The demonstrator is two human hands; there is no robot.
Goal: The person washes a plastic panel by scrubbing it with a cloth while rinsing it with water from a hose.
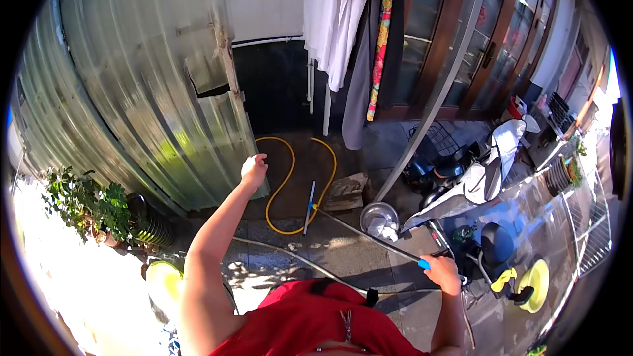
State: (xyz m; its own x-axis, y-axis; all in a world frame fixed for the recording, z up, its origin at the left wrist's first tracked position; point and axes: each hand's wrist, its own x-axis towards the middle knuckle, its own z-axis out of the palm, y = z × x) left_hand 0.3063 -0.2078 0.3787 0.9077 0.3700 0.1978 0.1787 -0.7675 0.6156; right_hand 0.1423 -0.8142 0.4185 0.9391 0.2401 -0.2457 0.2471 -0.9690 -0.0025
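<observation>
My right hand point(443, 273) is closed around the blue grip of a floor squeegee point(361, 232). Its pole slants away to the left, and the narrow crosswise head point(309, 207) rests on the dark paving beside a yellow hose point(268, 209). My left hand point(254, 171) is stretched forward with its fingers loosely curled and nothing visible in them. It appears in front of the edge of a translucent corrugated panel point(165, 92); whether it touches the panel I cannot tell. A pale hose point(297, 258) crosses the ground in front of me.
A metal basin point(380, 213) with white cloth stands by a slanted metal post point(432, 102). Clothes point(339, 20) hang overhead. At right are a covered scooter point(484, 181) and a yellow basin point(535, 286). Potted plants point(92, 204) stand at left. Brown glazed doors point(491, 53) lie beyond.
</observation>
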